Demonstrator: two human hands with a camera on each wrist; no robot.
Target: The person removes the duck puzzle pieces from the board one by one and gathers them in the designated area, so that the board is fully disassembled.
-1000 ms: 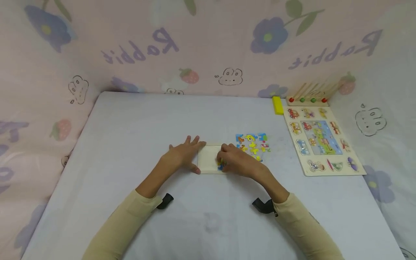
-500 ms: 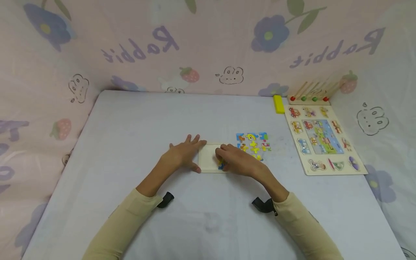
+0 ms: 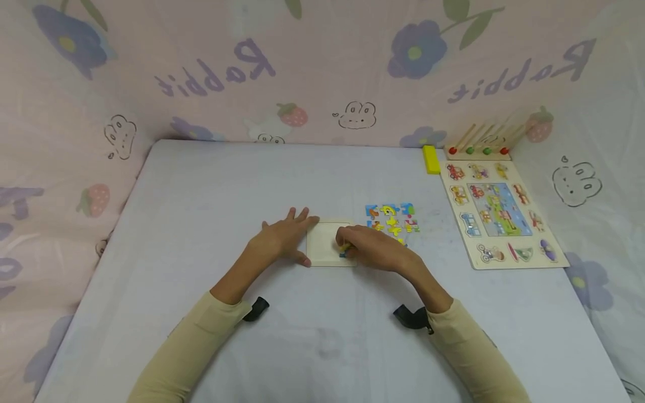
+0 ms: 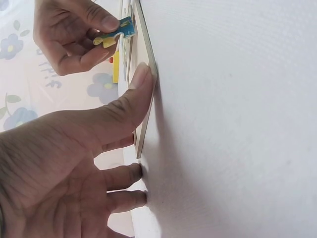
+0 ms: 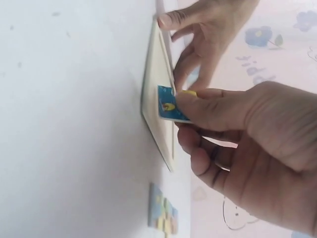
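A shallow pale wooden puzzle tray [image 3: 321,246] lies on the white table. My left hand [image 3: 282,238] spreads straight fingers at its left end, the thumb on the near left corner and the index finger at the far left corner. Other fingertips of that hand touch the table in the left wrist view. Over the tray's right part, my right hand [image 3: 375,247] pinches a blue and yellow jigsaw piece [image 5: 166,103] between thumb and fingers. The left wrist view shows this piece tilted, and its lower edge seems raised off the tray.
Several loose jigsaw pieces [image 3: 393,218] lie just beyond and right of the tray. Farther right are a wooden picture board [image 3: 466,246] with vehicle shapes, a yellow block [image 3: 430,160] and a wooden rack [image 3: 476,155] with red and green beads. Printed fabric surrounds the table.
My right hand has shifted slightly and tipped the jigsaw piece up from the tray's near right corner, which now shows. The left hand stays where it was.
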